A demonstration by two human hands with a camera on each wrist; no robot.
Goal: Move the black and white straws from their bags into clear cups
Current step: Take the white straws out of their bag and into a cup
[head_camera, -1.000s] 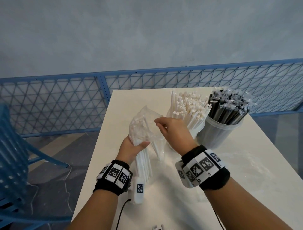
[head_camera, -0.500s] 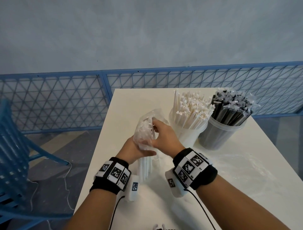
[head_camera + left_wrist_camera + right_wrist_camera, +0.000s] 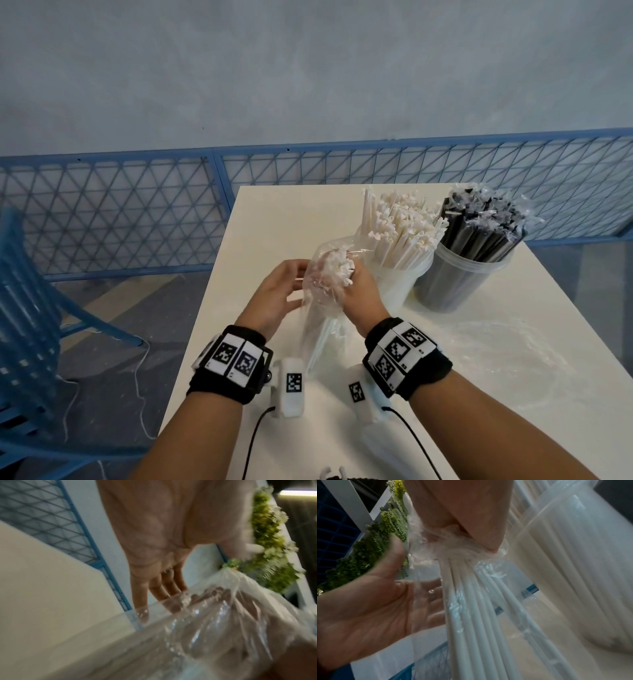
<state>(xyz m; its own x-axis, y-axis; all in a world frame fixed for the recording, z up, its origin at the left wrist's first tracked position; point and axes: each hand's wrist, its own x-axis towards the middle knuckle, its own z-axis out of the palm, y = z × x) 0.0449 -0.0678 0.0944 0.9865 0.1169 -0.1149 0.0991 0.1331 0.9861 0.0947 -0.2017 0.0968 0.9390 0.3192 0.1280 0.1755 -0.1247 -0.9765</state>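
**Right hand grips white straw bundle through bag; two cups already stuffed**

Left to right. One blue slatted chair (image 3: 24, 308) at far left, off the table. Blue wire-mesh fence (image 3: 137, 212) along the back. One white table (image 3: 274, 212), smooth matte top.

Left hand (image 3: 274, 294): open, fingers (image 3: 154, 588) straight and relaxed, palm facing the bag, fingertips against the film. Not gripping.

One clear plastic bag (image 3: 322, 308), thin crinkly film, held upright over the table between both hands. Inside: one bundle of white straws (image 3: 337, 269), paper-wrapped, thin cylinders, frayed tops poking out at the bag mouth. Too many to count.

Right hand (image 3: 359, 294): fingers curled round the bundle near the top, squeezing straws through the film; wrist view shows the straws (image 3: 479, 615) fanning down below the grip.

Two clear plastic cups, round, upright, just beside each other on the far right part of the table. First cup (image 3: 397, 284): packed with white straws. Second cup (image 3: 459, 284): packed with black straws (image 3: 486, 226) in clear wrappers.

One more loose clear film (image 3: 507, 359) lying flat on the table at right, hard to make out.

Two wrist bands with black-white marker tags, one per wrist.
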